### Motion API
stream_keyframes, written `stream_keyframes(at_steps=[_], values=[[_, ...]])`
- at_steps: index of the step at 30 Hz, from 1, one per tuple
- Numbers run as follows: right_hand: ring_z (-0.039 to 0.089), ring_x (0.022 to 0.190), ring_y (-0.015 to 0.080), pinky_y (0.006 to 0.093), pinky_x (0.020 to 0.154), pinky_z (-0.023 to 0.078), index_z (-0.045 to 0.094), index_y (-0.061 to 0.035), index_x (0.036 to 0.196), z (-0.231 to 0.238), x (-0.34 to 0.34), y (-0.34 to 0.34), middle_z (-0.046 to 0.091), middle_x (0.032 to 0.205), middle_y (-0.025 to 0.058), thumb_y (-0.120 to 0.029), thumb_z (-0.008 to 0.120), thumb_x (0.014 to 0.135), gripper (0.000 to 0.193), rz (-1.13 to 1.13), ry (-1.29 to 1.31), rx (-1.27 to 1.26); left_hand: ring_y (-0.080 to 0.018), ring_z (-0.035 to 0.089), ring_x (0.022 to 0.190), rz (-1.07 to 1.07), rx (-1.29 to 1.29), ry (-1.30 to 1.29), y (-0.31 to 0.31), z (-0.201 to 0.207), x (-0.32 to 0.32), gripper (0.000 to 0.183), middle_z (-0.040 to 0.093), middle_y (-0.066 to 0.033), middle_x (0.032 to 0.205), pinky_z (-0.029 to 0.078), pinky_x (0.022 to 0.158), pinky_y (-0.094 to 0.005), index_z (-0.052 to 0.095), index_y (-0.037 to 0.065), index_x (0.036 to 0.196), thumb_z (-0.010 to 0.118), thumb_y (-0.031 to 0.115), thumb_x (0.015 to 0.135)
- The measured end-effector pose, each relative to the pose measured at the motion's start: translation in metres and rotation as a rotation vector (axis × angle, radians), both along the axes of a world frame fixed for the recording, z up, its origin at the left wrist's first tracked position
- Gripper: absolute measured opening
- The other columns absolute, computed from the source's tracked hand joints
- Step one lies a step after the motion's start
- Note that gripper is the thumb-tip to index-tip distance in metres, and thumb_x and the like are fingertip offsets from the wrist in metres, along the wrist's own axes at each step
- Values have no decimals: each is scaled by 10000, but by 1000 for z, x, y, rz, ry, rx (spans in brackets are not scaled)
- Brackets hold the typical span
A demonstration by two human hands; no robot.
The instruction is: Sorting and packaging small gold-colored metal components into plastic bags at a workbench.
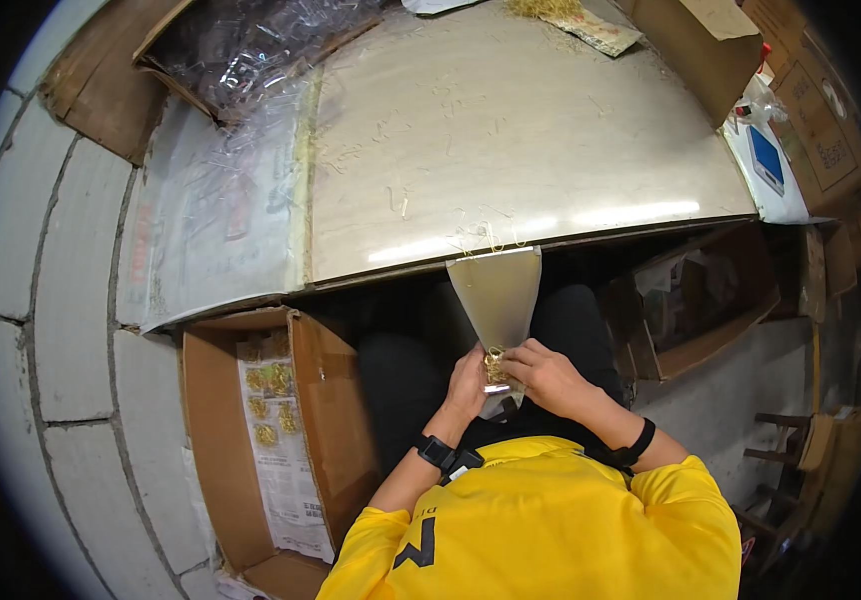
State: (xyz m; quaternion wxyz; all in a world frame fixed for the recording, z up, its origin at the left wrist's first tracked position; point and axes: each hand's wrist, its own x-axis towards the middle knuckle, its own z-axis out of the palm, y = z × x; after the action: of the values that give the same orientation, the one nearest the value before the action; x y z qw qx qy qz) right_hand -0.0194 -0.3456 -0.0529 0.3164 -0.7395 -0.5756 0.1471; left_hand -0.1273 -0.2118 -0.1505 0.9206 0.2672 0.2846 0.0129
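A grey tapered chute (496, 290) slopes from the table's front edge down to my lap, narrowing toward me. At its lower end lies a small bunch of gold-coloured wire hooks (495, 366). My left hand (466, 382) is closed around the left side of that narrow end, its fingertips partly hidden. From the right, my right hand (549, 378) has its fingers bent and pressed at the gold bunch. Something pale and see-through (499, 405) shows just below the hands. A few loose gold hooks (492, 238) sit at the chute's wide upper end.
Loose hooks lie scattered over the pale table (551, 130). A box of clear plastic bags (261, 50) stands back left, a gold heap (543, 8) at the far edge. Left of my legs, a cardboard box (326, 425) holds gold bundles (273, 380). A blue-faced device (766, 158) lies right.
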Motion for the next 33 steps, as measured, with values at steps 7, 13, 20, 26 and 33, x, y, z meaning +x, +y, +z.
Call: stream_keyframes(at_steps=[7, 13, 20, 26, 33], values=[[584, 867, 261, 339, 740, 520, 642, -23, 894, 11, 2, 17, 613, 891, 79, -44, 657, 674, 221, 129, -56, 73, -183, 657, 876, -17, -24, 35, 3, -1, -8, 335, 644, -85, 1007, 550, 766, -333, 552, 19, 1131, 433, 303, 998], [419, 1247, 418, 424, 975, 421, 519, -2, 1232, 84, 55, 63, 458, 1323, 237, -73, 649, 795, 461, -406, -319, 292, -201, 645, 905, 25, 4, 118, 8, -31, -11, 233, 629, -106, 1011, 539, 793, -357, 543, -33, 1109, 499, 139, 959], [211, 1384, 410, 515, 1126, 179, 356, -68, 1413, 54, 61, 185, 252, 1489, 230, -367, 485, 929, 583, -454, -340, 48, -199, 654, 836, 36, 56, 176, 11, -32, -2, 250, 628, -102, 969, 558, 721, -344, 549, -13, 1125, 510, 172, 961], [365, 1328, 312, 441, 1085, 304, 499, -67, 1279, 43, 82, 207, 460, 1376, 126, -206, 518, 899, 405, -123, -361, 130, -245, 666, 864, 18, -18, 120, 15, -18, 2, 387, 632, -128, 1019, 581, 712, -386, 519, -1, 1180, 397, 319, 1000], [478, 1243, 312, 389, 978, 444, 549, -44, 1187, 73, 30, 70, 538, 1285, 131, 14, 602, 738, 456, -114, -174, 119, -235, 675, 829, -104, 69, 75, 17, 1, 22, 417, 643, -114, 1027, 586, 564, -378, 497, 29, 1208, 314, 346, 1008]])
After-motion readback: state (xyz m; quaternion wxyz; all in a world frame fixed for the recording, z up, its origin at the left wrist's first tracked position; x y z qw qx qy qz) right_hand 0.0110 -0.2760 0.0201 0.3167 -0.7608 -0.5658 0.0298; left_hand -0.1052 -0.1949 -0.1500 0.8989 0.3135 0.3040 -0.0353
